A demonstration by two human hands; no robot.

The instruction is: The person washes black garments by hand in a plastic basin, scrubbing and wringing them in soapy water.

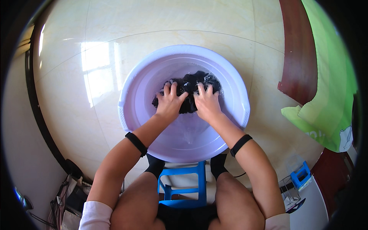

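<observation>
A large pale-lavender plastic basin (184, 49) stands on the floor between my feet, with some water in it. Wet, bunched black cloth (188, 105) lies in the water, ringed by small bubbles. My left hand (169, 100) grips the cloth's left side, its fingers spread and dug into the folds. On the right part of the same cloth, my right hand (207, 99) holds on with bent fingers, the tips partly hidden in the dark folds. Both hands look wet, and a short gap of cloth separates the two thumbs.
A blue plastic stool (202, 184) is between my legs, behind the basin. Green printed fabric (330, 95) hangs at the right over dark red wooden furniture (300, 57). Bags (72, 198) crowd the lower left by the wall. A white surface (310, 201) holds small items at lower right.
</observation>
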